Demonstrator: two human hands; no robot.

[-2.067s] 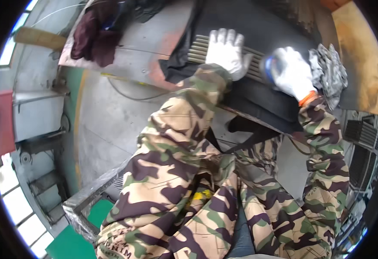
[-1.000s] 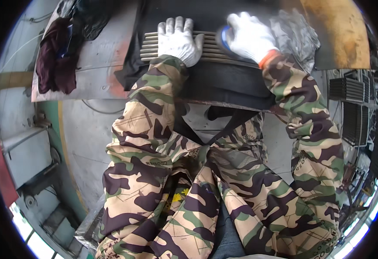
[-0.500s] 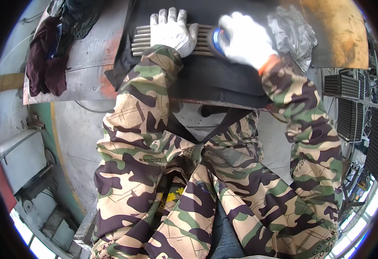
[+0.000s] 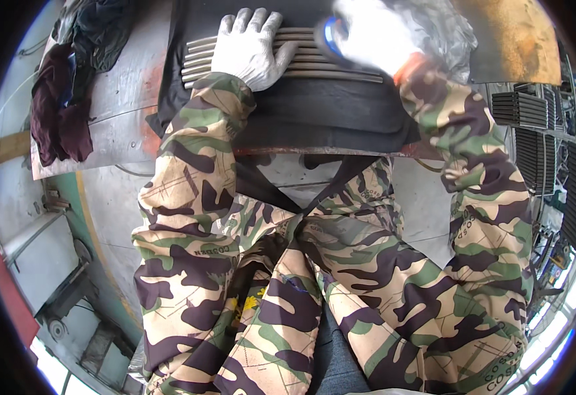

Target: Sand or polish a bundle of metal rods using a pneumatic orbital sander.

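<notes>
Grey metal bench (image 4: 113, 99), dark mat: ribbed grey metal bars (image 4: 301, 62) are best pinned flat by the gloved left hand (image 4: 248, 46); the blurred right hand (image 4: 373, 36) is closed on a blue-rimmed pad (image 4: 329, 36), passes kept even.

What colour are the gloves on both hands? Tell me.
White knit, on the left hand and the blurred right hand; head view.

Grey metal workbench (image 4: 113, 99) spans the top of the view, with rust-orange patches; a red-painted front edge runs along its near side. Dark maroon and black cloths (image 4: 61, 108) heaped at the bench's left end. Rust-brown plate (image 4: 518, 39) at upper right. Stacks of dark ribbed metal parts (image 4: 538, 112) on the right. Grey concrete floor (image 4: 104, 204) below, with a green-painted strip. Daylight enters at lower left and lower right.
</notes>
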